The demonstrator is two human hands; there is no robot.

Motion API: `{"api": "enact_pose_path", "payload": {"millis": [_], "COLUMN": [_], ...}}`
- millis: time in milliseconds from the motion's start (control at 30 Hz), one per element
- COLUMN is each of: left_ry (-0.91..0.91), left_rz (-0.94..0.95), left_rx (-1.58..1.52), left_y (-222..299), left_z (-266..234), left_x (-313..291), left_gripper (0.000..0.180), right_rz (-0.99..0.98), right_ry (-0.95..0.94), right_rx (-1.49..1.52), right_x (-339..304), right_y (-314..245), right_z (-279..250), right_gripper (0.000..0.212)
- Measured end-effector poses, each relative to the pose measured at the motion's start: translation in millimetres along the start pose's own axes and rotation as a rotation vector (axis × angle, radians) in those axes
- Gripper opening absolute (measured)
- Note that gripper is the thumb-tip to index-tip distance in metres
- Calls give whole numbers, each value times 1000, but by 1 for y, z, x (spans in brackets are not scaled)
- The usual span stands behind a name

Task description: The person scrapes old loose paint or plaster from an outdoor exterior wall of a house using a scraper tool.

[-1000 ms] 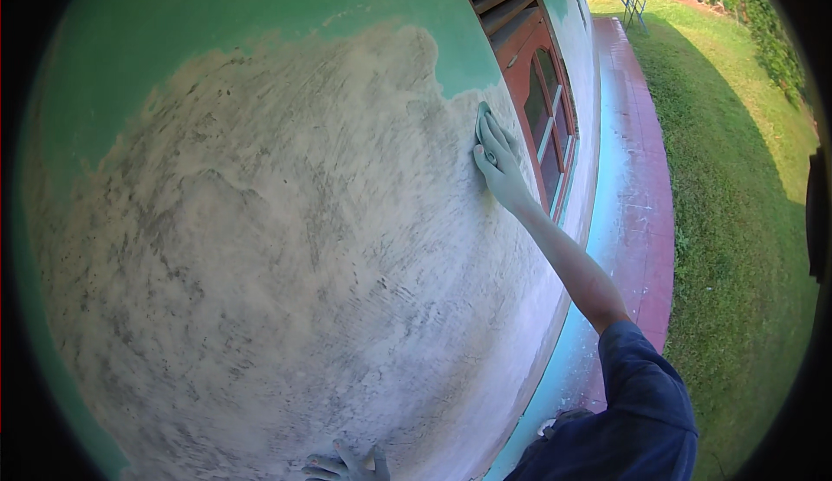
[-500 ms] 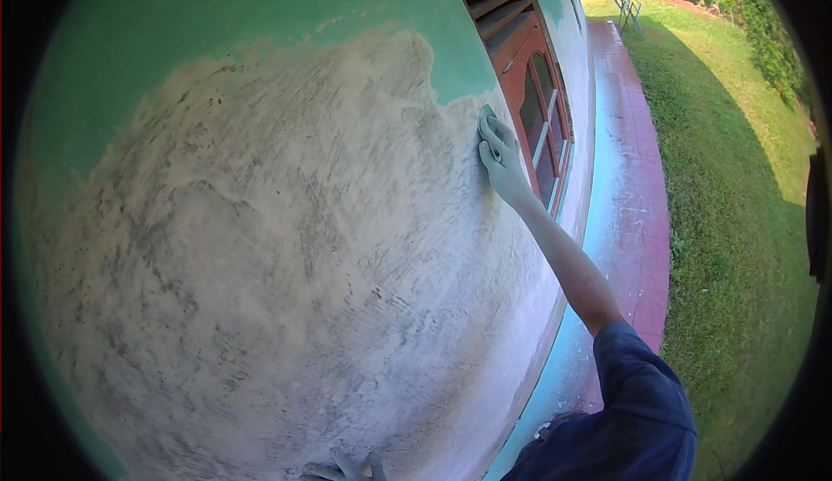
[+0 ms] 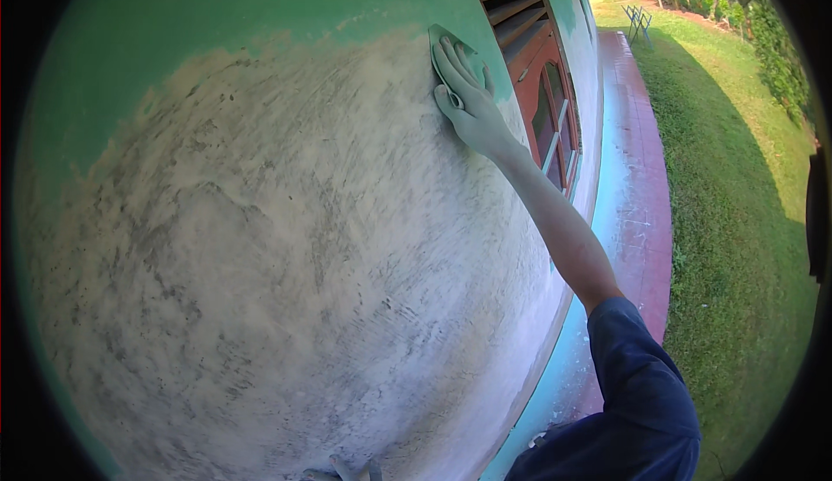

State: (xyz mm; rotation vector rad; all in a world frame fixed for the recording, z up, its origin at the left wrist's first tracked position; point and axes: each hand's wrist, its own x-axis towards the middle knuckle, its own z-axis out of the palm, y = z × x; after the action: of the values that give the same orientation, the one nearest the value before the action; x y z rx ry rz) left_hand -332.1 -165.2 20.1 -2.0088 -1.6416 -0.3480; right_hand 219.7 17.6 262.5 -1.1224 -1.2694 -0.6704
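Note:
My right hand is pressed high against the wall, near the upper edge of a bare patch. Beneath its fingers lies a thin, flat greenish-grey sheet that looks like sandpaper, curled beside the thumb. The palm and fingers hide most of it. The wall patch is whitish, rough and streaked with grey, with green paint above and to its left. At the bottom edge, only the fingers of my left hand show, spread apart at the wall; the rest is out of frame.
A red-brown framed window with wooden slats above it is just right of my right hand. A reddish walkway with pale blue dusting runs along the wall's foot. Beyond are grass, a folding rack and bushes.
My right hand has moved up and left with the sheet, away from the window edge and over the green paint's border. My left hand now shows slightly less at the bottom edge.

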Motion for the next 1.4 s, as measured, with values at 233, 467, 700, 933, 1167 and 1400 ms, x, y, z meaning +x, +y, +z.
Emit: {"api": "enact_pose_path", "payload": {"millis": [233,467,700,933,1167,1400], "left_ry": [35,38,30,-6,-75,-33], "left_rz": [5,6,-3,-35,-37,-54], "left_rx": [61,32,38,-5,-71,-30], "left_y": [6,-4,4,4,5,3], "left_z": [4,4,6,4,-7,3], "left_x": [0,-1,1,-1,1,-4], "left_gripper": [94,92,89,88,87,86], "right_rz": [41,69,42,63,7,20], "right_ry": [-258,-129,-184,-102,-131,-123], "right_rx": [-50,-7,-138,1,-127,-149], "right_x": [-133,-14,-112,-5,-84,-25], "right_y": [7,-6,3,5,8,2], "right_z": [-3,-10,-4,-13,-8,-13], "right_gripper": [59,56,63,53,56,54]}}
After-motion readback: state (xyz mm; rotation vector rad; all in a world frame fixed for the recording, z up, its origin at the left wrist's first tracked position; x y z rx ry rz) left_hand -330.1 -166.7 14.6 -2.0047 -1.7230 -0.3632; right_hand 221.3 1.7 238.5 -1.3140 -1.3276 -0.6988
